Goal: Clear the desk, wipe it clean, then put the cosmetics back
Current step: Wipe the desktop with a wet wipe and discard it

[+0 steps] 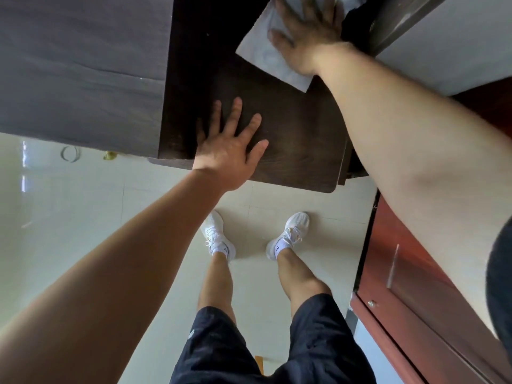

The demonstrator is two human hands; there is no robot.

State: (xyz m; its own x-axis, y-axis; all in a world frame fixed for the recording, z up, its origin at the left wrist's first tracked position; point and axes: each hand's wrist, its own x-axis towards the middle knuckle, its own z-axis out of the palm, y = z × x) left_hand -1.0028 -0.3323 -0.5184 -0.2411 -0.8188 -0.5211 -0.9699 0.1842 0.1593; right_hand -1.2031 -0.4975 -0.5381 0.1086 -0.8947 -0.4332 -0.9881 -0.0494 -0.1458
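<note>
The dark wooden surface [299, 139] carries no objects in view, so this looks like the wiping step. The cosmetics are nowhere in view, and where they wait cannot be told.

The right hand [307, 31] lies flat with its fingers spread, pressing a white wipe [260, 55] onto the surface at about 1 o'clock, close to the far right corner. The left hand [230, 151] is also flat and spread. It braces on bare wood at about 7 o'clock, just inside the near edge.

**Wipe going over the edge.** The wipe's far corner sits near a dark gap at 1 o'clock. A stroke pushed further that way could drag the sheet off the surface and into the gap.

**Wipe bunching.** It looks thin, and only the palm and fingers pin it. A fast pull towards 6 o'clock may fold it under the hand and leave streaks.

**Missed patch.** The wood under the left hand goes unwiped unless that hand shifts, and a hand set down on cleaned wood would mark it.

**Tipping.** Leaning hard on the near edge could rock the surface if it is light, though that cannot be judged from here.
</note>
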